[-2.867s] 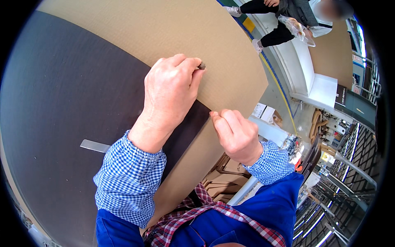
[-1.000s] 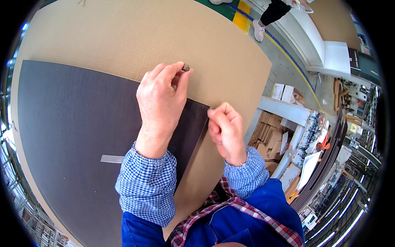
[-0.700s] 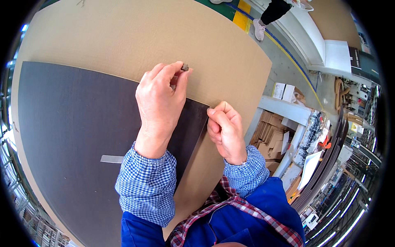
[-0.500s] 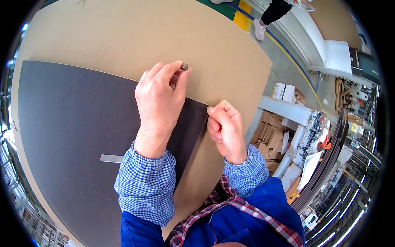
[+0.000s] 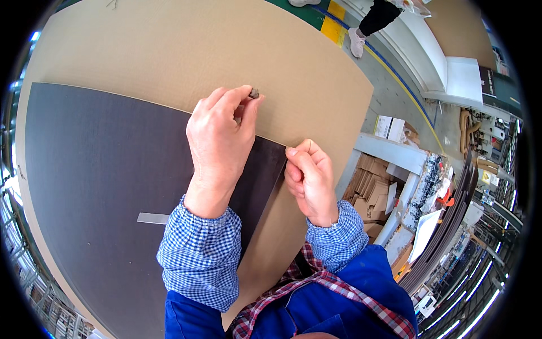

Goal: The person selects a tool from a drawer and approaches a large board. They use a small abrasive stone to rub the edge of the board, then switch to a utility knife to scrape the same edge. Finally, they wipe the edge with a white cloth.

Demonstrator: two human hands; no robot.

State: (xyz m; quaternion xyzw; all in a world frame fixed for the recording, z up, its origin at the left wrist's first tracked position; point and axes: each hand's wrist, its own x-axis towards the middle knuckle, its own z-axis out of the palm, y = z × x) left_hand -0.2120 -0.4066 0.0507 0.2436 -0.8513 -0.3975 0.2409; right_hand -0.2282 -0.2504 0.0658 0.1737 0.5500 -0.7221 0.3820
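Observation:
A large dark grey-brown panel [image 5: 101, 164] lies flat on a tan cardboard-like surface [image 5: 164, 51]. Over its far edge, my left hand [image 5: 219, 133] pinches a small grey-brown lump [image 5: 254, 93] between thumb and index finger; the lump's exact kind does not show. My right hand [image 5: 311, 178] is closed, thumb against curled fingers, with its tips touching the panel's far right corner. Whatever those fingertips may hold is hidden. A short pale strip [image 5: 152, 218] lies on the panel left of my left sleeve.
To the right, cardboard pieces [image 5: 370, 183] fill a space beside a worn white frame [image 5: 389, 150]. Dark stacked boards [image 5: 451, 220] stand farther right. A white box [image 5: 389, 127] sits on the floor. Another person's leg and pale shoe [image 5: 356, 42] show at the far right.
Both hands stay in almost the same places, shifted by only a few pixels. The lump remains in my left fingers and the panel has not moved.

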